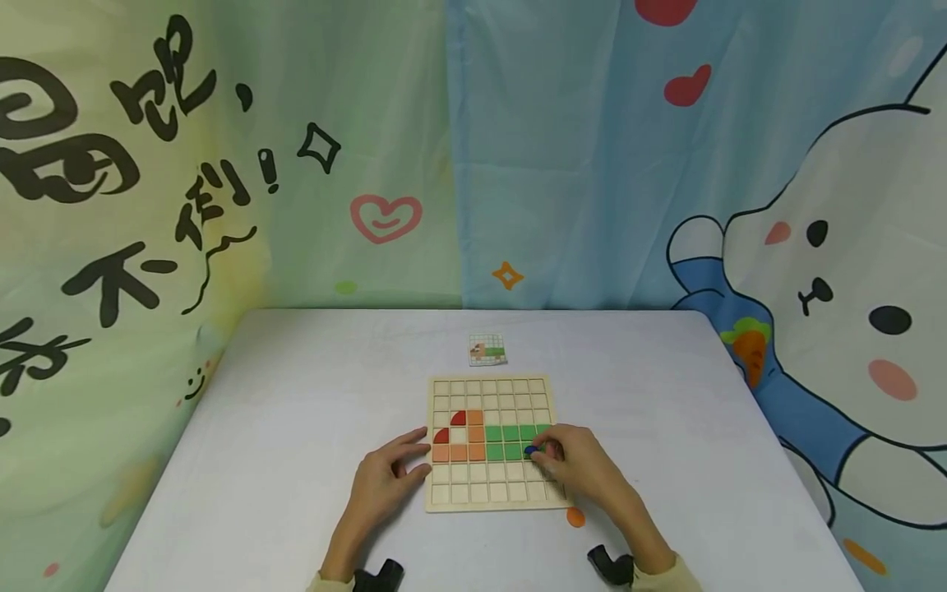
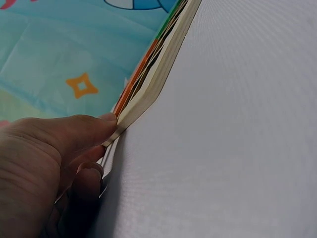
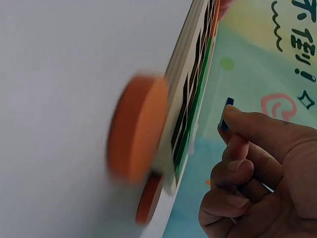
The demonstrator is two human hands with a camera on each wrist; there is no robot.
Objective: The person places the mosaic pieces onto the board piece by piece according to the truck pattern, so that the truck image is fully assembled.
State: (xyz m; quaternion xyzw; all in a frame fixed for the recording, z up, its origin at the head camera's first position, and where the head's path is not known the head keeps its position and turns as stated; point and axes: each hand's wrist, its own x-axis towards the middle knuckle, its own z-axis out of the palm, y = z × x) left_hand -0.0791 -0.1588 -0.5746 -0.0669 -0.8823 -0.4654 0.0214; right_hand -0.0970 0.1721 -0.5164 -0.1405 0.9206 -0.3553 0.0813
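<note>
A wooden grid board lies on the white table, its cells part filled with green squares, orange squares and two red quarter-round pieces. Thumb and index finger of my right hand pinch a small dark blue piece over the board's right side, above the green squares. Its other fingers are curled in. At the board's left edge rests my left hand, thumb and fingertips touching the rim with the fingers spread. In the left wrist view the thumb presses the board's corner.
A small picture card with a gridded pattern lies behind the board. By the near right corner is an orange round piece; the right wrist view shows two orange pieces, the larger one blurred. Printed curtains hang behind the table.
</note>
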